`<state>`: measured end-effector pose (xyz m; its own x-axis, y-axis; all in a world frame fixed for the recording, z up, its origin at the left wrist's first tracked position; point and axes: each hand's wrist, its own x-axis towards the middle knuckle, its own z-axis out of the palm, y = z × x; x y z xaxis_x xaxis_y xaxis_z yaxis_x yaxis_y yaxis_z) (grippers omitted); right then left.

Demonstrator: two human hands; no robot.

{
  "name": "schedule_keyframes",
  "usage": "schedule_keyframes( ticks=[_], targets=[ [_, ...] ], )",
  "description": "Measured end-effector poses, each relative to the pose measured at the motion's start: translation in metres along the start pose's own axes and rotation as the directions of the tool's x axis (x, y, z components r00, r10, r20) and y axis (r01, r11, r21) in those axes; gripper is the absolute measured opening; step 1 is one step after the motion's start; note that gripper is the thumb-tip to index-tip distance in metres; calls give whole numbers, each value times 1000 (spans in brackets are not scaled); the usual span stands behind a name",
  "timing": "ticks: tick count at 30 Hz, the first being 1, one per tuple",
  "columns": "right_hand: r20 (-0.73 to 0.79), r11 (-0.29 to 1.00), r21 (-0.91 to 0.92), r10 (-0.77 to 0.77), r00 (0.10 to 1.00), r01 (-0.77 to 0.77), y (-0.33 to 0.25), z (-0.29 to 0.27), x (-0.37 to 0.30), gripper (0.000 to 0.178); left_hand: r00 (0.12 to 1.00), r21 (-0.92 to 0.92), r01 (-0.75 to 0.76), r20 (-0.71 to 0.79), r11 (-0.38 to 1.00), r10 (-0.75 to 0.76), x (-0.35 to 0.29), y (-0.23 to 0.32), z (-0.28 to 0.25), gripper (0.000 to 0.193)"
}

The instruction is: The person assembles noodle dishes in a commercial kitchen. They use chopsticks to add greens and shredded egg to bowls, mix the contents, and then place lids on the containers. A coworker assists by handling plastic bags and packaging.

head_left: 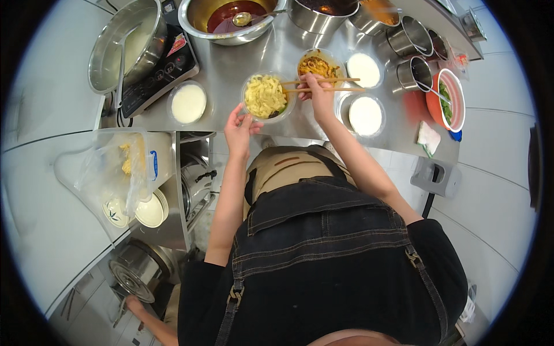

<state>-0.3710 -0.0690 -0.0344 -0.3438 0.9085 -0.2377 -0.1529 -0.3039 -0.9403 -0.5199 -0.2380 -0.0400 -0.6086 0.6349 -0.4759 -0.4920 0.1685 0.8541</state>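
My left hand (pixel 238 128) grips the near-left rim of a clear plastic bowl (pixel 292 104) filled with wide yellow noodles (pixel 265 95); something green and dark shows beneath them. My right hand (pixel 317 95) is closed round a pair of wooden chopsticks (pixel 349 90). Their thin ends point left to the noodles' right edge; whether they touch is too small to tell. Just beyond the right hand stands another clear bowl with orange-brown saucy food (pixel 316 66), partly hidden by my fingers.
White round lids or covered tubs (pixel 188 104) flank the bowls. Behind are an induction cooker (pixel 164 72) with a large pot, a steel basin (pixel 228 39) of red liquid, and steel pots. An orange basket (pixel 456 101) holds greens. At lower left, another person's hand (pixel 135 305) is beside a lidded pot.
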Motion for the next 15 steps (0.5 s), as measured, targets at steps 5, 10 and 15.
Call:
schedule_keyframes(
  ticks=[5,10,15],
  targets=[
    [36,999,-16,-39,999,40,-17,-6,-18,24,996,-60,25,82,998,-20,16,-2,-10,44],
    [211,950,-253,-129,969,182,-14,3,-42,19,995,-117,17,103,993,-4,25,0,-14,43],
    [465,645,-551,-290,837,530,-15,15,-23,12,990,-39,32,140,999,-27,21,4,-15,42]
  ],
)
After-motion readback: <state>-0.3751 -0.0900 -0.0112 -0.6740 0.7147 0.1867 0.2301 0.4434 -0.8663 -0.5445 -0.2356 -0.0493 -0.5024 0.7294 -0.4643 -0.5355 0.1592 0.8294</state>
